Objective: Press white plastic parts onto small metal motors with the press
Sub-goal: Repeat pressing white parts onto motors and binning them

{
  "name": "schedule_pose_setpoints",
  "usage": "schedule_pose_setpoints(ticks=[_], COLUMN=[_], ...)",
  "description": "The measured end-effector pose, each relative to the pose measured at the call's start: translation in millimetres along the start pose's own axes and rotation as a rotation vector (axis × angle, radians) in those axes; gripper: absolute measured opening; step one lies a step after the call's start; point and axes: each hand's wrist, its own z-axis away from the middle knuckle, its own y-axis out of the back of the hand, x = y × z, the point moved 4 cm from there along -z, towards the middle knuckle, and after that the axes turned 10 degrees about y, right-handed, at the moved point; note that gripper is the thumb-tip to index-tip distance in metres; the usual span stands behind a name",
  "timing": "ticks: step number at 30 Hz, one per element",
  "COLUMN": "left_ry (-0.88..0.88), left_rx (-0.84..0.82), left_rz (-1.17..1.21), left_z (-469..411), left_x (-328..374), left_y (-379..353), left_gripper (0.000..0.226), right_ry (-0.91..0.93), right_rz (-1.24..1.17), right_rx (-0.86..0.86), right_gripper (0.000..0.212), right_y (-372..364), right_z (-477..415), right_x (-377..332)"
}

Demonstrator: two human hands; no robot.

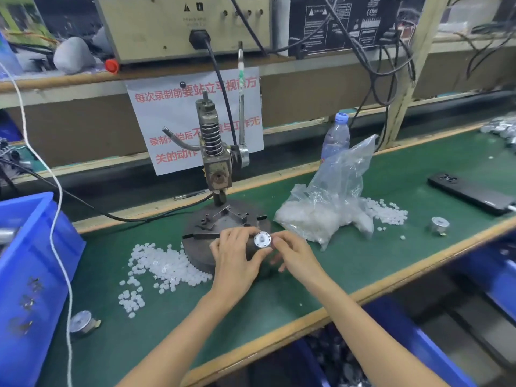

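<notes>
Motor (267, 242) pinched by left hand (236, 261) and right hand (293, 254), body mostly hidden, white part (260, 238) perhaps fitted

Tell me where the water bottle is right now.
In the head view, the water bottle stands upright right of the press, just behind the clear plastic bag.
</notes>
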Motion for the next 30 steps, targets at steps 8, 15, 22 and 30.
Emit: schedule_pose_setpoints(ticks=[8, 15, 22, 30], left_ry=[-0.084, -0.161, -0.138, -0.103], left_rx=[-0.275, -0.512, -0.725, -0.989], left_rz=[0.172, 0.283, 0.223, -0.131], left_z=[38.9, 79.3, 127.6, 167.0], left_x=[78.5, 133.0, 138.1, 101.7], left_y=[-67.3, -123.5, -179.4, -234.2], left_gripper=[0.030, 0.028, 0.025, 0.030], right_ry=[-0.145, -0.190, -0.381, -0.719], right_rz=[-0.041, -0.098, -0.094, -0.019], right_rx=[0.229, 0.458, 0.424, 0.352], right_gripper=[0.025, 0.030, 0.026, 0.030], right_y=[86.0, 145.9, 168.2, 153.2], right_z=[58.1, 118.7, 169.6, 214.7], right_x=[29.7, 67.2, 123.4, 231.5])
